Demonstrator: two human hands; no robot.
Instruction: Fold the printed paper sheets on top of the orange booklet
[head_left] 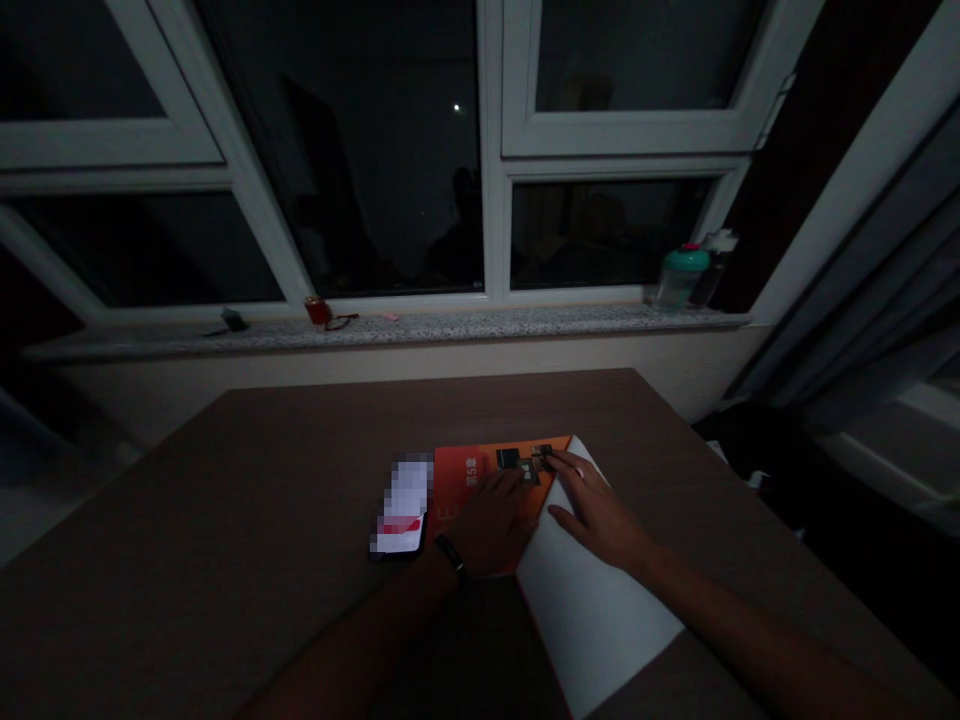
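Resting unclenched, left hand (pixel 491 515) and right hand (pixel 602 512) touch orange-and-white printed paper (pixel 574 580), probably light, easily creased, best held by edges.

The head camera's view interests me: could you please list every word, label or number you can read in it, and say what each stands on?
"第5章", sideways, on the red-and-orange cover.
"E", large and faint, on the same cover, near the left hand; any lettering beside it is not legible.
Phone screen: pixelated, unreadable.
Bottle with the green lid: no readable text.
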